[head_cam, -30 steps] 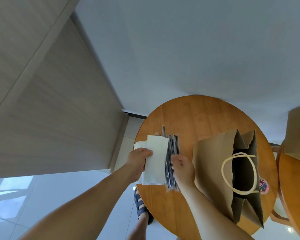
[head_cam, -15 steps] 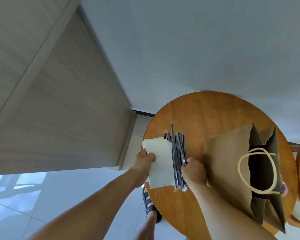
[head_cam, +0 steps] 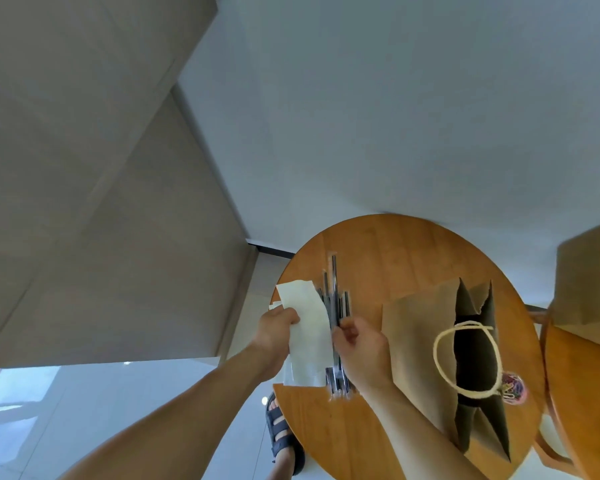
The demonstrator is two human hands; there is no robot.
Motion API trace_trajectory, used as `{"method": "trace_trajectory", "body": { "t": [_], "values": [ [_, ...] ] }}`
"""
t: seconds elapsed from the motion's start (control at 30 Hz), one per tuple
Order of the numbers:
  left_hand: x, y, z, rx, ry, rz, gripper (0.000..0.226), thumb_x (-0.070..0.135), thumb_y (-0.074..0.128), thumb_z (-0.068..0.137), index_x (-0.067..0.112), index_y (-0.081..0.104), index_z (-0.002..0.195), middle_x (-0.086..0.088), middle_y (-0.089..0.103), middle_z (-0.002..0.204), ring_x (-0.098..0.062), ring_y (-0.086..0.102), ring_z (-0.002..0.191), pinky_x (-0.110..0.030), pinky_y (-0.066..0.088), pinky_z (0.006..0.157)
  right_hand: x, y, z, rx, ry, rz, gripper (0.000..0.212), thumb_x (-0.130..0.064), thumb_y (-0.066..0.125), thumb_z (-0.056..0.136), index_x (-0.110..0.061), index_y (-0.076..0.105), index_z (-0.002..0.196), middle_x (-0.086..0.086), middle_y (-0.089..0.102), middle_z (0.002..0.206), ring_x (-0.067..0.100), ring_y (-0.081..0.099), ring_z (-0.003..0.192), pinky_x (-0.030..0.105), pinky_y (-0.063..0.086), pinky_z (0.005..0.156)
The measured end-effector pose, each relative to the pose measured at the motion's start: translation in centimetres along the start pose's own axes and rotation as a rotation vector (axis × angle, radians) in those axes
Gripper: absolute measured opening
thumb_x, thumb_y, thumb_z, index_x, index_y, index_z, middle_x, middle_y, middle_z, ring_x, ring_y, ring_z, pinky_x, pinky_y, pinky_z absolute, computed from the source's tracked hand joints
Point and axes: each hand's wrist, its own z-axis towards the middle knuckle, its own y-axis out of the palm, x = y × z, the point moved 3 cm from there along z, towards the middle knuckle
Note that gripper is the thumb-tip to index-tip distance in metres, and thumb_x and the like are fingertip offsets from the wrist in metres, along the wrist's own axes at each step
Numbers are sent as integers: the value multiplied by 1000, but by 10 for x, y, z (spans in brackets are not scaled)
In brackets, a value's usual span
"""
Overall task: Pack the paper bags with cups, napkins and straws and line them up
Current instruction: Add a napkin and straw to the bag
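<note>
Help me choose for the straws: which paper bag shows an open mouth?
The paper bag beside the right hand, its dark mouth gaping behind a rope handle. The other bag, at the right edge, shows only a plain side.

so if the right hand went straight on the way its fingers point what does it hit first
The straws: the right hand points away and left, fingertips at the bundle. Just past them is the white napkin in the left hand, though depth is hard to judge.
</note>
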Motion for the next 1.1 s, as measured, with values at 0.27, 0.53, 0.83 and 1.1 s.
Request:
{"method": "trace_trajectory", "body": {
  "t": [0.27, 0.53, 0.83, 1.1],
  "values": [
    [53, 5, -46, -92, 102, -75, 11, 5, 49, 92, 8, 59, 93, -6, 66, 70, -21, 63, 65, -28, 50, 50, -70, -27, -22, -159, -143, 39, 10, -22, 65, 92, -24, 66, 83, -5, 68, 71, 10, 63, 67, 18, 51, 62],
    [78, 21, -90, -214, 260, -28, 23, 10, 57, 97, 6, 66, 117, -15, 73, 109, -33, 70, 102, -44, 57, 89, -104, -61, -42, -124, -235, -84, 18, -29, 68, 90, -38, 58, 79, -14, 63, 69, 1, 60, 67, 13, 45, 62],
    [110, 49, -128, -281, 368, 37, 23, 18, 62, 95, 11, 67, 116, -15, 73, 109, -36, 70, 101, -57, 54, 92, -127, -133, -52, 126, -242, 75, 32, -46, 74, 83, -36, 58, 109, -19, 62, 100, -2, 59, 93, 19, 49, 80],
    [135, 87, -169, -537, 459, 80, 25, 18, 61, 96, 7, 66, 119, -17, 73, 110, -35, 71, 100, -46, 60, 79, -153, -191, -56, -81, -229, 377, 19, -26, 81, 81, -29, 72, 98, -13, 75, 93, 5, 72, 85, 25, 57, 73]
  ]
}}
